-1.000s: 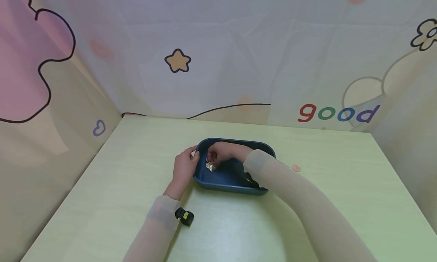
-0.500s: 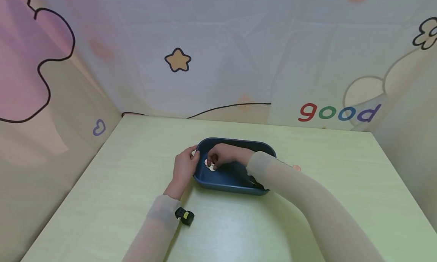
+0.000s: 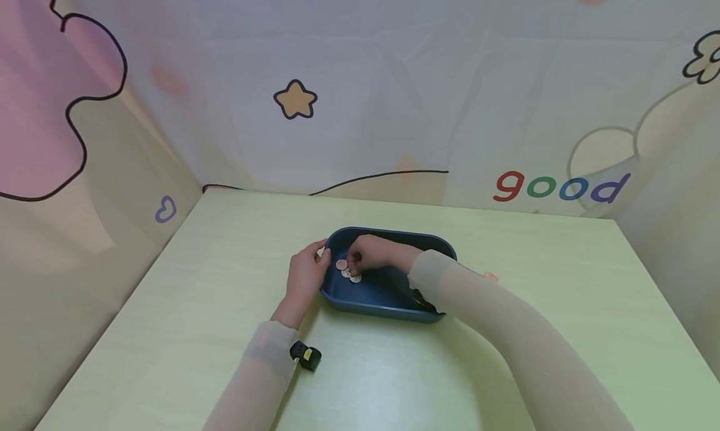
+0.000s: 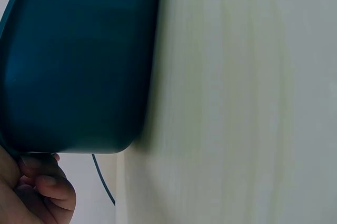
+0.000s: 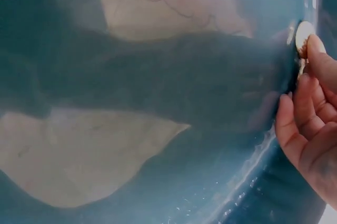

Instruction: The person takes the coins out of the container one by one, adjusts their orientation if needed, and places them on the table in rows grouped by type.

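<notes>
Okay, tray (image 3: 371, 297) on pale table (image 3: 371, 375), printed backdrop (image 3: 382, 106) behind.

pale yellow-green grained tabletop (image 3: 169, 331) | creased pale lilac-grey printed sheet (image 3: 427, 106), upright along its far edge | black-outlined orange five-pointed star (image 3: 295, 99), left of centre | multicoloured lowercase "good" lettering (image 3: 562, 189), low right | large pink black-edged cloud shape (image 3: 39, 100), far left | small purple outlined heart (image 3: 165, 210), lower right of it | cream black-outlined flower (image 3: 699, 64), cut by right edge
</notes>
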`<state>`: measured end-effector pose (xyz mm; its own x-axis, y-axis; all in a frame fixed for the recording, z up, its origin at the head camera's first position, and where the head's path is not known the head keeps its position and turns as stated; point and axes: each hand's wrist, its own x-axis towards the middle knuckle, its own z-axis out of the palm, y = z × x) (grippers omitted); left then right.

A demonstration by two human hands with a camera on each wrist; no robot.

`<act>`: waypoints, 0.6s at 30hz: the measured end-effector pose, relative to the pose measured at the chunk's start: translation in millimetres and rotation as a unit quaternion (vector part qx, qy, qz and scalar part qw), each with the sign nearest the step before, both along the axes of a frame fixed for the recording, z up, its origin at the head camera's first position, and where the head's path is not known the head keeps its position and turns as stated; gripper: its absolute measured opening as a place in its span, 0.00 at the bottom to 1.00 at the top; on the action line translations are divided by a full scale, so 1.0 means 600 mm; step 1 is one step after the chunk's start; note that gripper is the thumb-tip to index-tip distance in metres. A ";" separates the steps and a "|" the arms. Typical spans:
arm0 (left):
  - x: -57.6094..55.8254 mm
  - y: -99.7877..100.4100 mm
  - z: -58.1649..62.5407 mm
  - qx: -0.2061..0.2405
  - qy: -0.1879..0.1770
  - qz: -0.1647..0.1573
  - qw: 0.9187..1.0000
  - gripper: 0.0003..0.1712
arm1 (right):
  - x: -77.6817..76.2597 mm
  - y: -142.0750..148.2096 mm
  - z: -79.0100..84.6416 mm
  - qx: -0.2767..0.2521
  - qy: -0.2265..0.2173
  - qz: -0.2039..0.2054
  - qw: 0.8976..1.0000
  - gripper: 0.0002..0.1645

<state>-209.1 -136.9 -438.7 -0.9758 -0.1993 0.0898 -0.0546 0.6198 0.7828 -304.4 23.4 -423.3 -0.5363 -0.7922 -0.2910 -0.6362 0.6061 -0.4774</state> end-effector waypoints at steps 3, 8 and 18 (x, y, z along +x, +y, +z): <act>0.001 0.000 -0.001 0.000 0.001 0.001 1.000 0.22 | -0.003 0.003 0.005 0.002 -0.009 0.000 1.000 0.07; 0.000 0.001 0.000 -0.005 -0.001 0.004 1.000 0.22 | -0.006 0.008 0.020 0.014 -0.040 -0.022 0.999 0.10; 0.000 0.003 0.002 -0.014 0.002 0.007 1.000 0.22 | -0.001 0.027 0.066 -0.031 -0.096 -0.084 0.991 0.10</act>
<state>-209.4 -135.2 -437.8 -0.9727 -0.2103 0.0986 -0.0611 0.6411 0.7651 -305.0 39.7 -384.0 -0.6014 -0.7163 -0.3540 -0.4234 0.6615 -0.6190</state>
